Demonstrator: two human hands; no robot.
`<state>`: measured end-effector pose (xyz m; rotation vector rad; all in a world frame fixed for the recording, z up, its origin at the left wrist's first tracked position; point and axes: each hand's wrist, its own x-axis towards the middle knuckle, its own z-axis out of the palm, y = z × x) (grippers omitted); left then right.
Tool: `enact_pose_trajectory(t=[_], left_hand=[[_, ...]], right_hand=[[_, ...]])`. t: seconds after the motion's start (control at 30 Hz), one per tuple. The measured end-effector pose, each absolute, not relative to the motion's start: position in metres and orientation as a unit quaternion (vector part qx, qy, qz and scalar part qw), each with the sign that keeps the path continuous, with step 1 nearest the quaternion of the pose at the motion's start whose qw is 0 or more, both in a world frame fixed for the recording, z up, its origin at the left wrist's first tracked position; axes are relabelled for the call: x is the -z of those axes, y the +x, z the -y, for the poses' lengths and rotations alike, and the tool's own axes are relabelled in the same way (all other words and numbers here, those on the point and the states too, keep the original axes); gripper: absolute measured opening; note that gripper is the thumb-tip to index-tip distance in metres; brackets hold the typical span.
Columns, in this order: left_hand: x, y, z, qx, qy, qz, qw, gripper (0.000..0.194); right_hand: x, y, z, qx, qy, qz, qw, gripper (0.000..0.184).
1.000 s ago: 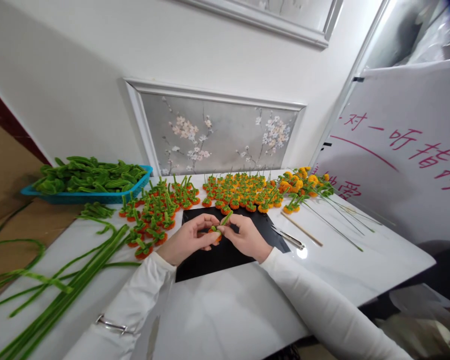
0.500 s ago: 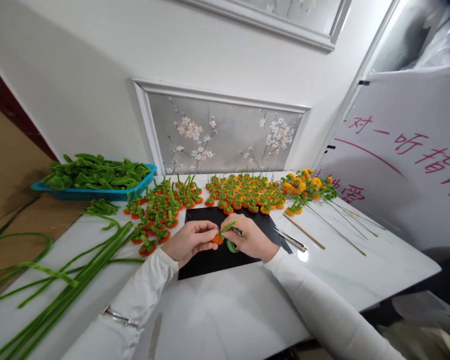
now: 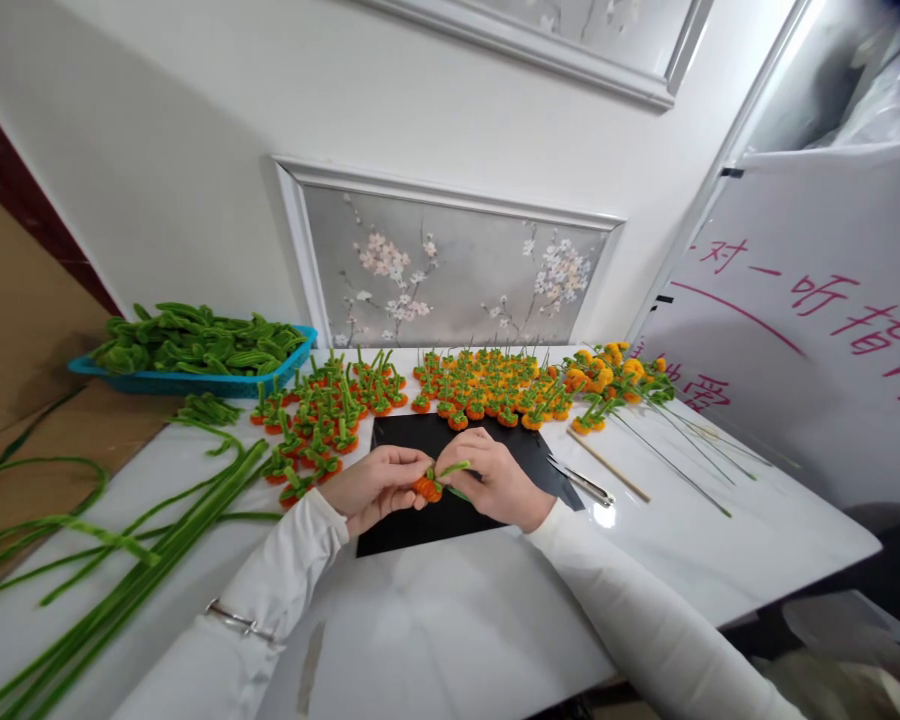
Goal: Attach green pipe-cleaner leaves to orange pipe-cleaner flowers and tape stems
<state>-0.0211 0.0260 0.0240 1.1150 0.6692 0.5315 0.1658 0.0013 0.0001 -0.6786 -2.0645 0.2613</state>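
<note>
"Okay, where's the orange piece (image 3: 428, 489)?"

"Above the black mat (image 3: 390, 535) on the table (image 3: 420, 640), pinched nearly closed in the fingers of my left hand (image 3: 379, 488)."

"And the right hand (image 3: 506, 482)?"

"Its fingers are drawn in close, apparently gripping the green strip (image 3: 456, 467) where it meets the orange. Something else green sits under them; I can't tell what."

"Which step is it?"

"I'd judge I'm working the strip at the orange piece's top, like the green-topped pieces (image 3: 474, 402) standing behind."

"What does the next move call for?"

"Steady left fingers, I'd say, and small, gentle guidance from the right, without squashing the fuzz."
</note>
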Motion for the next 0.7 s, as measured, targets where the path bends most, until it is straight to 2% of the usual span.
enact_pose_trajectory(t=[0.2,0.27,0.53,0.7], left_hand=[[-0.027,-0.016,-0.021,-0.293,0.559,-0.311,0.710,0.034],[-0.025,-0.013,-0.020,-0.314,0.558,-0.314,0.701,0.033],[-0.016,-0.012,-0.025,-0.300,0.515,-0.322,0.736,0.018],[-0.021,-0.007,-0.019,-0.269,0.546,-0.359,0.707,0.022]], right_hand=[[0.009,0.166,-0.006,-0.202,-0.364,0.758,0.503,0.007],[0.011,0.165,-0.007,-0.216,-0.370,0.749,0.506,0.008],[0.004,0.164,-0.005,-0.150,-0.342,0.775,0.510,0.007],[0.004,0.162,-0.003,-0.121,-0.350,0.783,0.500,0.007]])
